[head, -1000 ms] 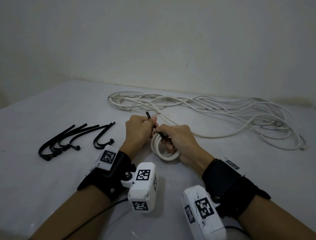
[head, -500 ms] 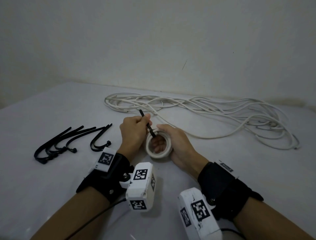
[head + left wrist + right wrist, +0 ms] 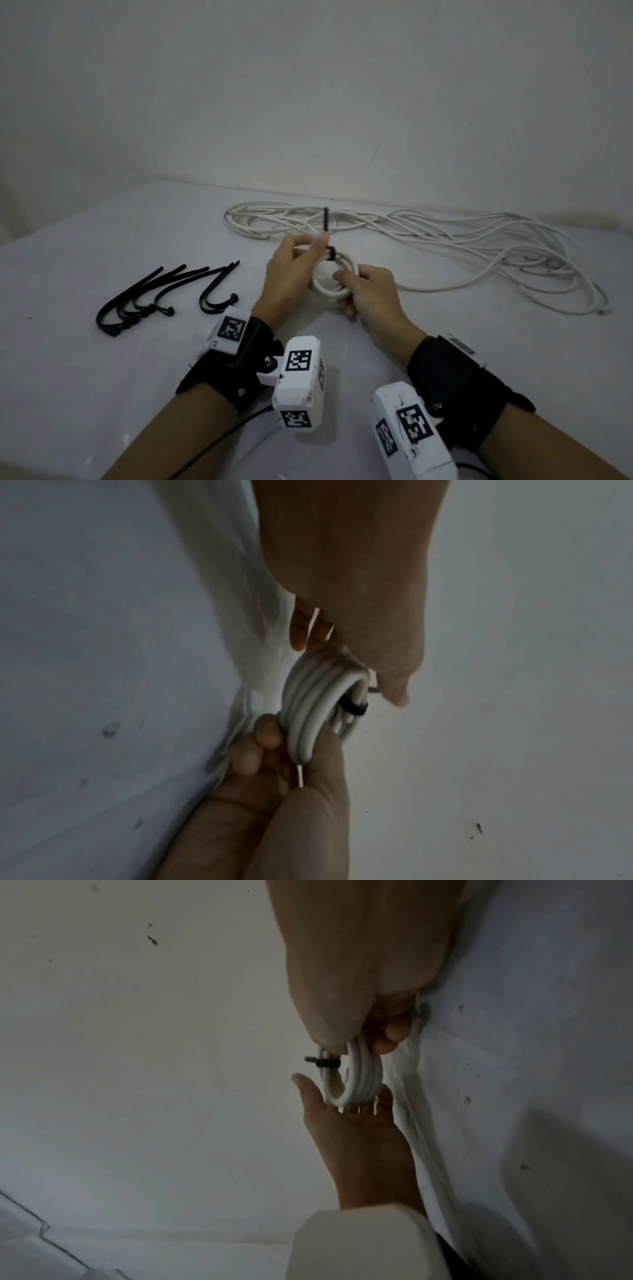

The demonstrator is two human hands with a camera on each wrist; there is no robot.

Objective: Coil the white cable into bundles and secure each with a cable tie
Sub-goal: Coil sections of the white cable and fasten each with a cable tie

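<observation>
cinching the first tie on the first little bundle

closest to me, my right hand (image 3: 368, 294) has its thumb and fingers curled round the near side of the small white coil (image 3: 334, 278), held just above the table (image 3: 102, 394); my left hand (image 3: 294, 270) is right beside it, pinching the tail of the black cable tie (image 3: 326, 226) that's looped round the top of the coil and sticking up; so I reckon I'm mid-tighten, and next I need one firm pull on that tail while the right keeps the loops from springing apart; off to the left, the spare ties (image 3: 164, 294) lie in a heap; further back the rest of the white cable (image 3: 445, 236) sprawls loose by the wall, loads left to coil
</observation>
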